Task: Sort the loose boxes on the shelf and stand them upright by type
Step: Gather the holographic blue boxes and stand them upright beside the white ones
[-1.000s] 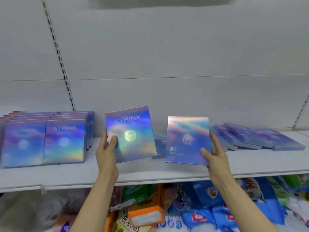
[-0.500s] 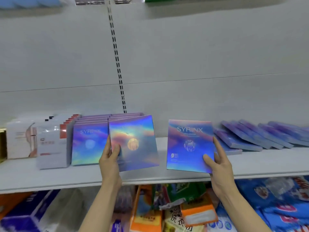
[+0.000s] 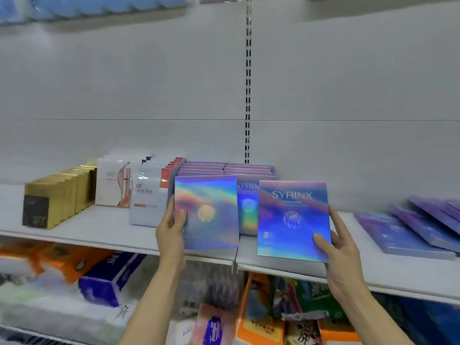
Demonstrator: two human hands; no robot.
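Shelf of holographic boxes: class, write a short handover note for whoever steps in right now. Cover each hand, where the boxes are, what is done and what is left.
Left hand grips a holographic box with a pale moon by its left edge, upright in front of the standing rows.
Right hand grips a SYRINX box by its lower right corner, upright above the shelf.
Done: two rows of standing holographic boxes behind the held ones; gold boxes and white boxes stand further left.
Left: place both held boxes with their type, then stand up the fallen boxes lying overlapped on the right.
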